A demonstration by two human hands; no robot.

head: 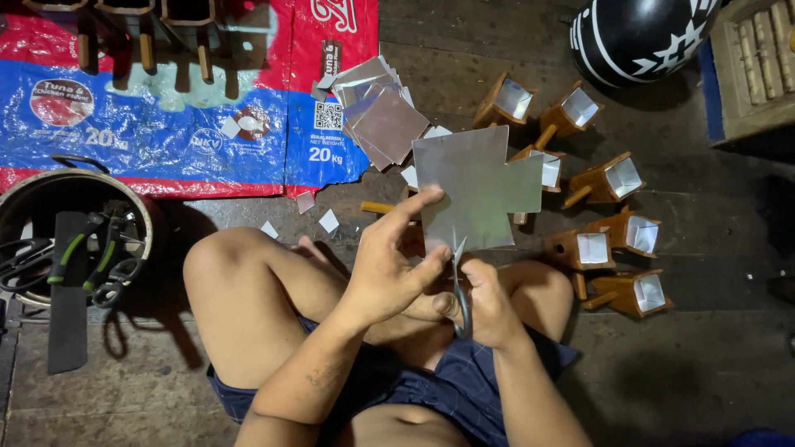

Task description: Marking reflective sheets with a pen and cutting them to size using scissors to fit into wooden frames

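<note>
My left hand (391,265) pinches the lower left edge of a thin metal sheet (476,190) cut to a notched, cross-like outline. I hold the sheet up over my lap. My right hand (489,302) grips a pair of scissors (460,281) whose blades point up into the bottom edge of the sheet. Both hands sit close together above my crossed legs.
Several small wooden scoops with metal lining (613,223) lie on the floor to the right. A stack of cut metal squares (381,116) rests on a red and blue sack (166,124). A round tub with snips and pliers (74,248) stands at left. A black helmet (638,33) sits at top right.
</note>
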